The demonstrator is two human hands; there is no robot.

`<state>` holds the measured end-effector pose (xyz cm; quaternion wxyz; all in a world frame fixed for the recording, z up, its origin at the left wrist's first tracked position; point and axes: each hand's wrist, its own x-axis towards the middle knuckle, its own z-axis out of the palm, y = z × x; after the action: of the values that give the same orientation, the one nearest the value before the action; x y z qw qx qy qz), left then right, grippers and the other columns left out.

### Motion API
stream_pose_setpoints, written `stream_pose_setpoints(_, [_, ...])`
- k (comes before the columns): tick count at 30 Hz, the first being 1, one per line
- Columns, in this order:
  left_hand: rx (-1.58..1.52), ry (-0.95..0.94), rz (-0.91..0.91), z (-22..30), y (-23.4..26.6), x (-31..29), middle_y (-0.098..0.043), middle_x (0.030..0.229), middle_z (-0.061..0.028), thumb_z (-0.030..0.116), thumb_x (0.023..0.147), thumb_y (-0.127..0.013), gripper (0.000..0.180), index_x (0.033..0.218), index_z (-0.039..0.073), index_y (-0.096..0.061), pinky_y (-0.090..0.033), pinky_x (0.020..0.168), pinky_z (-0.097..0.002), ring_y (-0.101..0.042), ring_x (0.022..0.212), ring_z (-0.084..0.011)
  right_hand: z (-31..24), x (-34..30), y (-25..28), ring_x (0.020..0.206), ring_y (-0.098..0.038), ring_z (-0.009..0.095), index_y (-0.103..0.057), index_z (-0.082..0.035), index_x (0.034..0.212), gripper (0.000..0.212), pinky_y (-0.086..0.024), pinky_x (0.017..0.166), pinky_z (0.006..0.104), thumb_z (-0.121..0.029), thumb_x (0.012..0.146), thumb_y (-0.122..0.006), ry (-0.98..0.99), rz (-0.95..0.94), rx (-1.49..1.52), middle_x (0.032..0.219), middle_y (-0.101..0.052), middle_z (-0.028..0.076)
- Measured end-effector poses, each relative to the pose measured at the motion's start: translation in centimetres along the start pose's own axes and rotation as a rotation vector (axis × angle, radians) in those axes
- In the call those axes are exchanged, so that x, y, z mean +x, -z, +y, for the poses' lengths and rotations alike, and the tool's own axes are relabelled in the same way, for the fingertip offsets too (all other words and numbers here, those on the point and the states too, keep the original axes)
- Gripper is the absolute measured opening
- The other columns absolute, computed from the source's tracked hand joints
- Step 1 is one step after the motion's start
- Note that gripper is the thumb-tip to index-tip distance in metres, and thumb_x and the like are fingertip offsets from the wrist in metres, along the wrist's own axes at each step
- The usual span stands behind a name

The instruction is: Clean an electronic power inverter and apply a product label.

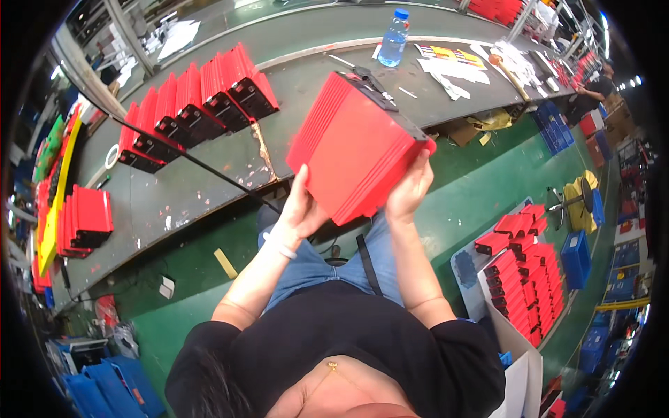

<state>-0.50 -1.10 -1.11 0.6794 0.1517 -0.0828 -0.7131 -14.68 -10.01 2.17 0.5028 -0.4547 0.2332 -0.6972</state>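
Between my two hands, tilted in front of me, is a large red ribbed metal casing (359, 150) with a black end panel along its upper edge. My left hand (304, 209) grips its lower left corner, thumb lying on the red face. At the right edge my right hand (410, 188) is closed round the side, with its fingers partly hidden behind the casing. A row of similar red casings with black ends (188, 104) stands on the workbench (202, 181) to the left. Another small stack of red casings (87, 219) sits at the bench's left end.
A water bottle (394, 40) with a blue cap stands on the bench beyond the casing. Papers (446, 73) and a mallet (507, 75) lie farther right. A pallet of red casings (526, 279) is on the right. A thin black rod (202, 167) crosses the bench; a person (592, 90) stands far right.
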Motion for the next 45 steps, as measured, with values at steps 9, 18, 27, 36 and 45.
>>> stream_pose_setpoints(9, [0.166, 0.161, -0.071, 1.3, -3.6, -2.0, -0.039, 0.138, -0.0115, 0.075, 0.081, -0.029, 0.086, 0.137, 0.01, -0.032, -0.031, 0.101, -0.0484, -0.039, 0.125, -0.0274, -4.8, 1.1, -0.1, 0.057, -0.055, 0.027, -0.058, -0.005, 0.078, 0.011, -0.043, 0.049, 0.0349, -0.015, 0.077, -0.062, 0.749, -0.657, -0.955, 0.066, -0.054, 0.01])
stream_pose_setpoints(18, [-0.195, 0.023, 0.087, 0.6, 2.4, -2.4, -0.063, 0.108, -0.0115, 0.035, 0.086, -0.056, 0.039, 0.112, 0.006, -0.059, -0.049, 0.086, -0.04, -0.061, 0.098, -0.0259, -5.1, -3.7, -2.6, 0.053, -0.048, 0.02, -0.057, -0.006, 0.079, 0.022, -0.041, 0.05, 0.0296, -0.016, 0.068, -0.073, 0.489, -1.156, -0.627, 0.065, -0.049, 0.005])
stream_pose_setpoints(27, [-0.487, 0.005, -0.192, -0.7, 5.2, -2.5, -0.059, 0.115, -0.0088, 0.041, 0.086, -0.056, 0.045, 0.118, 0.01, -0.055, -0.047, 0.089, -0.0413, -0.057, 0.105, -0.0247, -8.2, 4.5, 1.3, 0.1, -0.054, 0.015, -0.048, 0.003, 0.11, 0.032, -0.044, 0.09, 0.0264, 0.012, 0.08, -0.055, -0.119, -0.567, -0.356, 0.108, -0.053, 0.009])
stream_pose_setpoints(36, [-0.391, 0.068, -0.101, -0.8, 5.5, -2.2, -0.061, 0.112, -0.0084, 0.04, 0.087, -0.055, 0.044, 0.117, 0.008, -0.056, -0.049, 0.086, -0.0399, -0.059, 0.101, -0.0244, -3.3, 2.5, -0.2, 0.075, -0.063, 0.023, -0.067, -0.004, 0.083, 0.015, -0.05, 0.064, 0.0295, 0.004, 0.07, -0.065, 0.504, -0.773, -1.032, 0.086, -0.063, 0.009])
stream_pose_setpoints(45, [-0.409, 0.105, -0.123, -0.9, 4.8, -1.6, -0.062, 0.111, -0.0084, 0.038, 0.087, -0.056, 0.04, 0.115, 0.008, -0.057, -0.049, 0.087, -0.0394, -0.06, 0.101, -0.0229, -1.3, 2.6, -8.1, 0.073, -0.061, 0.027, -0.06, -0.003, 0.086, 0.015, -0.05, 0.063, 0.0326, 0.001, 0.072, -0.062, 0.707, -1.102, -0.867, 0.084, -0.06, 0.009])
